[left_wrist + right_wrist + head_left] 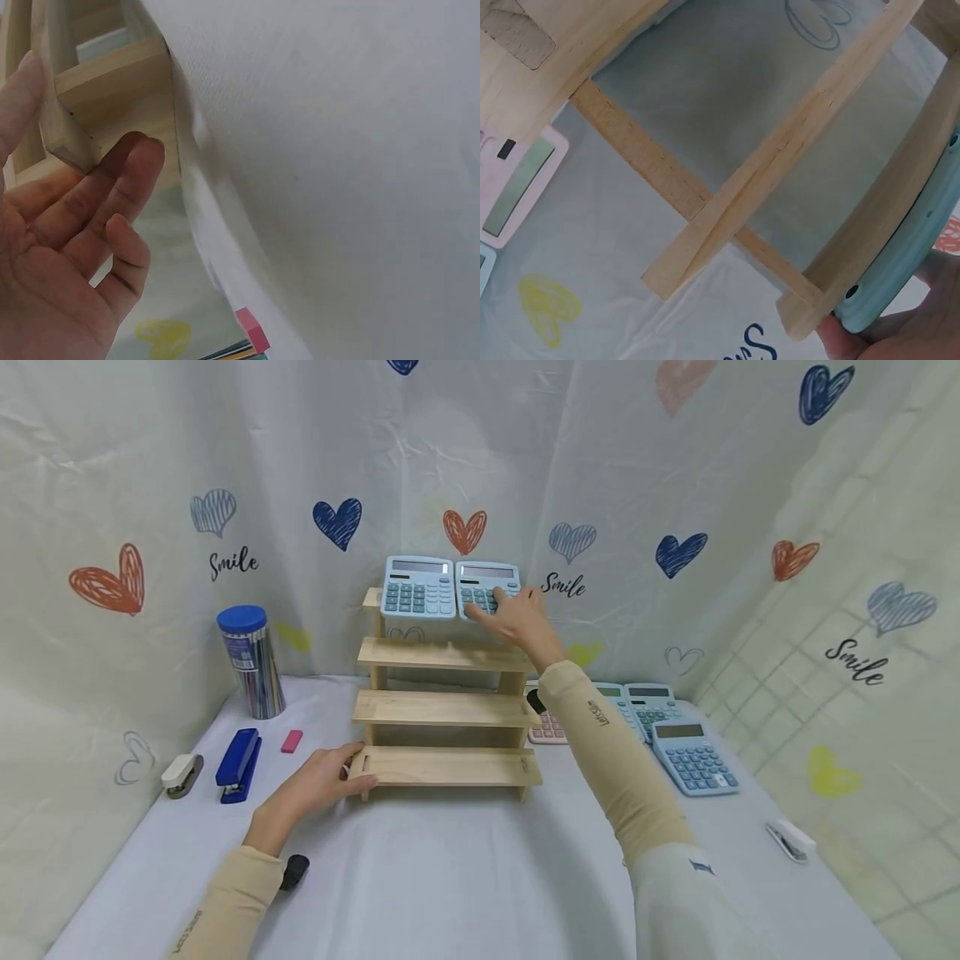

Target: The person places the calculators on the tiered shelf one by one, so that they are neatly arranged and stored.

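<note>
A tiered wooden display shelf (446, 768) stands on the white-covered table. Two light-blue calculators lean side by side on its top tier; the left calculator (417, 587) is untouched. My right hand (521, 622) holds the right calculator (487, 572), thumb at its lower edge and fingers over its keys, hiding part of the keypad. In the right wrist view, that calculator's edge (900, 255) lies against the top board. My left hand (322, 781) grips the left end of the lowest board, thumb at the front and fingers behind, as the left wrist view shows.
Right of the shelf lie several blue calculators (693, 758), a partly hidden pink calculator (549, 729) and a white stapler (790, 841). To the left are a blue-lidded canister of pencils (255, 664), a blue stapler (238, 766), a pink eraser (292, 742) and a small white stapler (182, 775).
</note>
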Action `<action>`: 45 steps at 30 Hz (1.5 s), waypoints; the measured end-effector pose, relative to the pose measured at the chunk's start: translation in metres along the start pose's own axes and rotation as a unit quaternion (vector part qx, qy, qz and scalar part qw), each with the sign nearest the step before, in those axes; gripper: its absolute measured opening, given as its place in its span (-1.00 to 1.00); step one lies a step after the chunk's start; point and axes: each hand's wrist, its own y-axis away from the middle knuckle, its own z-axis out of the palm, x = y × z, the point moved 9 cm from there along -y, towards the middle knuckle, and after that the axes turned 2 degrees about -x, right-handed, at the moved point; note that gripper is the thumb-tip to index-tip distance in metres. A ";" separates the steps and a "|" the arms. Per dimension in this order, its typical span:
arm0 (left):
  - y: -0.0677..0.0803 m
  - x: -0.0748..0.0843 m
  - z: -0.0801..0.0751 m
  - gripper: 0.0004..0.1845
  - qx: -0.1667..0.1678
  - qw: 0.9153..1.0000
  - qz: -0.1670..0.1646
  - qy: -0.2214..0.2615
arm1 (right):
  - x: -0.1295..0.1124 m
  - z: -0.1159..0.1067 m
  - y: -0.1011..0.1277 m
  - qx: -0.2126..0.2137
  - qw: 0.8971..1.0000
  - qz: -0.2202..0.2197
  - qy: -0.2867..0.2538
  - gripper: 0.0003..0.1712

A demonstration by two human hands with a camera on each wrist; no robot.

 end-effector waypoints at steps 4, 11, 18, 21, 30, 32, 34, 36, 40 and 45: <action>0.000 0.001 0.000 -0.17 -0.001 1.000 0.000 -0.002 | 0.001 0.000 0.002 -0.005 1.000 0.001 -0.025 0.07; 0.001 0.002 0.000 -0.19 -0.001 1.000 0.003 0.000 | 0.012 0.001 0.006 0.007 0.998 0.003 -0.056 -0.01; 0.000 0.001 -0.001 -0.16 -0.001 1.000 -0.002 -0.003 | 0.048 0.003 0.036 0.032 0.996 -0.003 -0.080 -0.08; 0.001 0.002 -0.001 -0.16 0.002 1.000 0.003 -0.007 | 0.074 0.007 0.053 0.039 0.996 -0.002 -0.084 -0.08; 0.002 0.003 -0.001 -0.15 -0.001 1.000 0.005 -0.003 | 0.191 0.035 0.113 0.029 0.989 0.075 -0.124 0.04; 0.002 0.003 -0.002 -0.15 -0.002 1.000 0.005 -0.001 | 0.215 0.045 0.125 0.016 0.990 0.087 -0.111 0.04; 0.001 0.003 -0.002 -0.16 0.000 1.000 0.006 0.000 | 0.236 0.056 0.136 -0.005 0.991 0.099 -0.086 0.05; 0.001 0.002 -0.003 -0.18 0.003 1.000 0.007 0.002 | 0.259 0.068 0.147 -0.033 0.991 0.115 -0.060 0.07; 0.001 0.003 0.000 -0.18 -0.004 1.000 0.015 -0.002 | 0.304 0.092 0.171 -0.097 0.983 0.149 -0.033 0.14; 0.001 0.003 0.000 -0.18 0.000 1.000 0.015 0.002 | 0.350 0.117 0.195 -0.167 0.968 0.179 -0.054 0.23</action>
